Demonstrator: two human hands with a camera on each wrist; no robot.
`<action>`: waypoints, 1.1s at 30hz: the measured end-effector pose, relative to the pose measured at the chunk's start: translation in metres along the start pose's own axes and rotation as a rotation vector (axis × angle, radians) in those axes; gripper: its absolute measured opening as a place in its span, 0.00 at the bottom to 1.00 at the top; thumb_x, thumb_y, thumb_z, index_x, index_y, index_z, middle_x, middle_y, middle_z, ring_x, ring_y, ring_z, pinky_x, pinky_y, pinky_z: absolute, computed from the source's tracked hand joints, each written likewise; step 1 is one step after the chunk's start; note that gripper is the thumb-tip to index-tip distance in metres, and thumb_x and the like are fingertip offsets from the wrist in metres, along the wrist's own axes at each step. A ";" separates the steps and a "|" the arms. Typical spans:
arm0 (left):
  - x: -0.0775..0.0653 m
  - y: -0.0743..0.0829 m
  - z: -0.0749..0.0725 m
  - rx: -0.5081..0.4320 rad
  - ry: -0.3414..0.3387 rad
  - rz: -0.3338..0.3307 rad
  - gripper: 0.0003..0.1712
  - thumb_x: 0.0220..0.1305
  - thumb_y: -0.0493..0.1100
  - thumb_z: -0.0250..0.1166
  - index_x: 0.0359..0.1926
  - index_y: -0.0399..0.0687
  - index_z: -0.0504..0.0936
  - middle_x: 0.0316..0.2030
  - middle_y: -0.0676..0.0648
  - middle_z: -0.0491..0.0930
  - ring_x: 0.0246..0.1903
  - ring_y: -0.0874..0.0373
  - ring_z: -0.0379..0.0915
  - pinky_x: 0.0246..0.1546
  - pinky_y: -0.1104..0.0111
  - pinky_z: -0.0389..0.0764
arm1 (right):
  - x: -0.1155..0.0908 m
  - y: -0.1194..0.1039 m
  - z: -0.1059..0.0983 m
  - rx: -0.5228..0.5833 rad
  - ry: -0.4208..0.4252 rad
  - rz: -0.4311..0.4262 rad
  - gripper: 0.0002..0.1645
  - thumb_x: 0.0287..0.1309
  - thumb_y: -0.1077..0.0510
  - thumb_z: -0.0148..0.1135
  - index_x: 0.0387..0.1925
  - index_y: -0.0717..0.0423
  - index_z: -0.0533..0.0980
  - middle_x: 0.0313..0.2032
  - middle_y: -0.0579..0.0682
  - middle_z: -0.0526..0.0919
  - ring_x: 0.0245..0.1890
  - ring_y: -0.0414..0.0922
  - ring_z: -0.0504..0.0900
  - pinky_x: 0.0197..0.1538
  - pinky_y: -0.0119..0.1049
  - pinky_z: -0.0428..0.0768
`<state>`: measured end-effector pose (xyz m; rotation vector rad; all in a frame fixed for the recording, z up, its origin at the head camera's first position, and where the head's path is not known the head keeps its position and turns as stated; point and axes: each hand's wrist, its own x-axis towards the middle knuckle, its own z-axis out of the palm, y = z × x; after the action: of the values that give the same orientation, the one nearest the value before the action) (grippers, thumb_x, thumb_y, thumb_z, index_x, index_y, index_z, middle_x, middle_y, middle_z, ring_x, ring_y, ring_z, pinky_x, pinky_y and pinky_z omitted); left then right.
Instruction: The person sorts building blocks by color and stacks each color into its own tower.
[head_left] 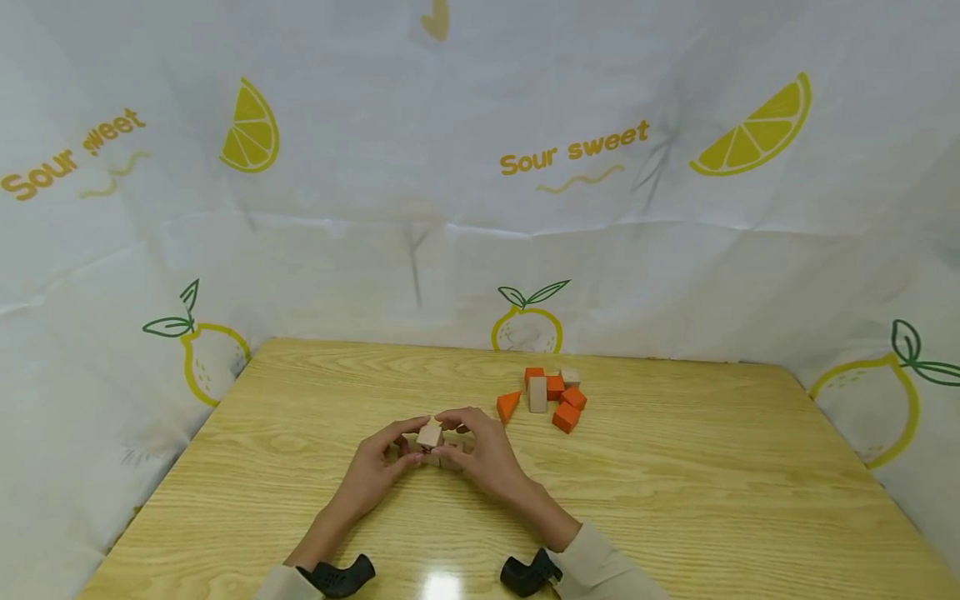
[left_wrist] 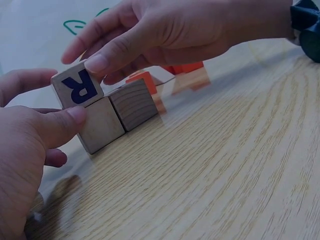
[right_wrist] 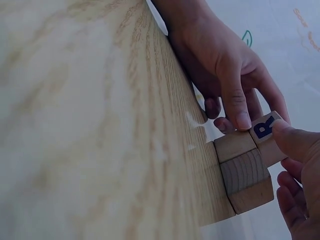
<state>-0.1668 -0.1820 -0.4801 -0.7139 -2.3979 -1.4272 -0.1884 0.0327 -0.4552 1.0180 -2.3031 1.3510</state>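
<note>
A plain wooden cube marked with a dark blue R (left_wrist: pixel 77 87) sits on top of one of two wooden blocks standing side by side. Under it is the left lower block (left_wrist: pixel 103 127); the other block (left_wrist: pixel 135 104) shows wood grain on its face. My left hand (head_left: pixel 378 467) pinches the lettered cube from the left, its thumb at the seam with the block below. From the other side my right hand (head_left: pixel 483 450) grips the same cube, thumb on the lettered face near its upper corner. The right fingertips are partly hidden behind the cube.
Beyond my right hand lies a group of orange blocks (head_left: pixel 566 417), with an upright pale wooden block (head_left: pixel 537 395) and another pale one (head_left: pixel 570 377) among them. An orange triangular block (head_left: pixel 507 406) lies nearer. The wooden table (head_left: pixel 712 483) ends at a lemon-printed cloth (head_left: pixel 360 275).
</note>
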 end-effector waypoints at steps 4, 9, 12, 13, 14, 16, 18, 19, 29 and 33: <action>0.000 0.000 0.000 0.004 0.005 0.004 0.30 0.57 0.34 0.68 0.61 0.52 0.76 0.32 0.58 0.76 0.30 0.61 0.70 0.29 0.70 0.71 | 0.000 0.000 0.001 -0.003 0.009 0.004 0.26 0.47 0.61 0.74 0.51 0.57 0.77 0.42 0.50 0.81 0.43 0.44 0.78 0.47 0.40 0.77; 0.000 0.000 0.001 0.001 0.006 0.014 0.30 0.57 0.34 0.68 0.62 0.52 0.75 0.33 0.58 0.76 0.31 0.61 0.70 0.29 0.69 0.71 | -0.001 -0.001 0.001 0.000 0.014 0.016 0.26 0.48 0.61 0.74 0.51 0.57 0.77 0.42 0.50 0.81 0.43 0.44 0.78 0.47 0.40 0.77; 0.000 0.000 0.001 -0.001 0.005 0.012 0.30 0.58 0.35 0.68 0.62 0.53 0.75 0.32 0.57 0.76 0.30 0.61 0.70 0.29 0.69 0.71 | -0.001 -0.001 0.001 -0.002 0.019 0.005 0.26 0.48 0.61 0.73 0.51 0.57 0.77 0.42 0.50 0.81 0.43 0.44 0.78 0.46 0.40 0.78; 0.000 -0.001 0.001 -0.003 0.004 0.009 0.30 0.58 0.35 0.68 0.62 0.53 0.75 0.32 0.57 0.76 0.30 0.61 0.70 0.29 0.69 0.71 | -0.001 -0.002 0.001 0.000 0.019 0.005 0.26 0.48 0.61 0.73 0.51 0.57 0.77 0.42 0.50 0.81 0.43 0.44 0.78 0.46 0.40 0.78; 0.000 -0.001 0.001 -0.004 0.003 0.007 0.30 0.58 0.35 0.68 0.62 0.53 0.75 0.33 0.57 0.76 0.30 0.60 0.70 0.28 0.69 0.71 | -0.001 -0.002 0.001 0.002 0.018 0.011 0.26 0.48 0.61 0.73 0.51 0.57 0.77 0.42 0.50 0.80 0.43 0.44 0.78 0.46 0.40 0.77; 0.000 -0.001 0.001 -0.006 0.002 0.001 0.30 0.58 0.35 0.68 0.62 0.54 0.75 0.33 0.56 0.77 0.30 0.60 0.70 0.28 0.69 0.71 | -0.002 -0.002 0.001 0.001 0.012 0.020 0.26 0.49 0.61 0.73 0.51 0.57 0.76 0.43 0.50 0.80 0.44 0.45 0.78 0.47 0.41 0.77; 0.000 -0.001 0.001 -0.008 0.002 -0.002 0.30 0.58 0.35 0.68 0.62 0.54 0.75 0.34 0.56 0.77 0.30 0.60 0.70 0.28 0.69 0.71 | -0.003 -0.002 0.001 -0.011 -0.004 0.048 0.26 0.50 0.59 0.73 0.52 0.55 0.76 0.44 0.49 0.80 0.45 0.44 0.77 0.48 0.41 0.77; 0.000 -0.001 0.001 -0.008 0.001 -0.002 0.30 0.58 0.35 0.68 0.62 0.54 0.75 0.34 0.55 0.77 0.31 0.60 0.70 0.28 0.69 0.71 | -0.004 -0.001 0.001 -0.019 -0.012 0.063 0.26 0.50 0.58 0.73 0.52 0.55 0.76 0.44 0.48 0.80 0.46 0.44 0.77 0.48 0.41 0.76; 0.000 0.000 0.003 -0.001 0.005 -0.006 0.30 0.57 0.35 0.68 0.62 0.54 0.75 0.39 0.55 0.77 0.31 0.61 0.70 0.29 0.69 0.72 | -0.021 0.006 -0.011 -0.059 -0.052 0.106 0.29 0.47 0.57 0.75 0.52 0.57 0.76 0.43 0.48 0.78 0.42 0.45 0.75 0.42 0.39 0.76; 0.000 0.000 0.003 0.002 0.009 -0.020 0.30 0.56 0.35 0.68 0.61 0.54 0.76 0.41 0.56 0.77 0.31 0.61 0.70 0.29 0.69 0.72 | -0.024 0.007 -0.013 -0.031 -0.046 0.111 0.29 0.47 0.59 0.75 0.52 0.58 0.77 0.39 0.48 0.78 0.38 0.46 0.76 0.39 0.37 0.76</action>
<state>-0.1666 -0.1790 -0.4817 -0.6836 -2.4051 -1.4330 -0.1772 0.0561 -0.4665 0.9338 -2.4397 1.3415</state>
